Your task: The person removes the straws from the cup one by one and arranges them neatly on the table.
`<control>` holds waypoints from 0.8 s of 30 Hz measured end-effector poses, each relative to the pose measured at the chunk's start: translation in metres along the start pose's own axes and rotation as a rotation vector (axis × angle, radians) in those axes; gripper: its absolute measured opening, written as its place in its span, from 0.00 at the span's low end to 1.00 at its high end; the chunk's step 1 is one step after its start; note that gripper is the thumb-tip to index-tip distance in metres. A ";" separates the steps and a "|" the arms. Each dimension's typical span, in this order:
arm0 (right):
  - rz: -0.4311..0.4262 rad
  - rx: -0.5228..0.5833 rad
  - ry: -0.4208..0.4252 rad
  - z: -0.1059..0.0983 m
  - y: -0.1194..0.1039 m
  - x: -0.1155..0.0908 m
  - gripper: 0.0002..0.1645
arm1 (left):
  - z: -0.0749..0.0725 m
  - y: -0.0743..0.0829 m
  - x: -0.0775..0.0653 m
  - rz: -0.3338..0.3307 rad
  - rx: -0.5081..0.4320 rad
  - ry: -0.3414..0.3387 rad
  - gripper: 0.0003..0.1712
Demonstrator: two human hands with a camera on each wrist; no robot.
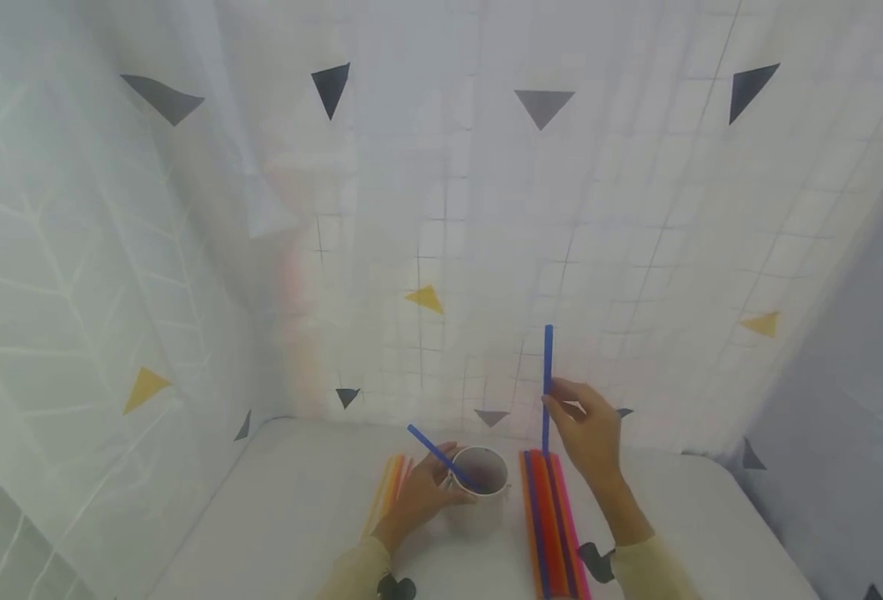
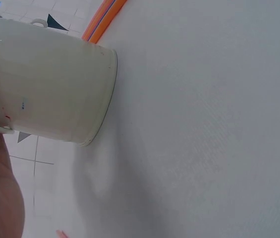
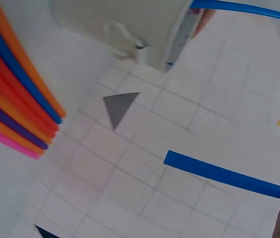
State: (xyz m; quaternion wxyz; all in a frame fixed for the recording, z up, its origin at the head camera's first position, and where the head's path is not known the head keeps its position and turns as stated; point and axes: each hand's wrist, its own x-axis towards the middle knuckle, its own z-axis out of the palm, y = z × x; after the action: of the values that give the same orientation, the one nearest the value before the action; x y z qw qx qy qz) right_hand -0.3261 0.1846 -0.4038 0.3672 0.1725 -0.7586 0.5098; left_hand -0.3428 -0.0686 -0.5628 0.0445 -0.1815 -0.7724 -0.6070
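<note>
My left hand point(image 1: 420, 493) holds a white pail point(image 1: 474, 521) with small side loops, thumb and fingers spread around its near-left side. A blue straw point(image 1: 428, 443) leans in the pail, its upper end sticking out over the left rim. In the left wrist view the pail point(image 2: 50, 79) shows its side and base close up. My right hand point(image 1: 589, 423) pinches a second blue straw point(image 1: 549, 354) between thumb and fingertips, upright to the right of the pail. Its free lower end is well apart from the pail in the right wrist view, where this straw point(image 3: 224, 173) crosses the lower right.
Right of the pail lies a row of orange, red, purple, blue and pink straws point(image 1: 549, 533). Paler yellow and orange straws point(image 1: 385, 493) lie to the left, partly behind my left hand. A patterned cloth point(image 1: 501, 208) hangs behind the white table point(image 1: 261, 517).
</note>
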 end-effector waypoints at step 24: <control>0.400 -0.348 -0.056 -0.037 0.109 -0.054 0.18 | -0.001 -0.008 0.001 -0.009 -0.012 -0.002 0.58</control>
State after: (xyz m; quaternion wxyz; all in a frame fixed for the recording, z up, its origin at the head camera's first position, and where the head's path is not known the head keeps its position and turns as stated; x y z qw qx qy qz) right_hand -0.3451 0.2577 -0.5063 0.2620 -0.0326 -0.8637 0.4293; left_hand -0.3463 -0.0707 -0.5703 0.0399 -0.1789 -0.7696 -0.6117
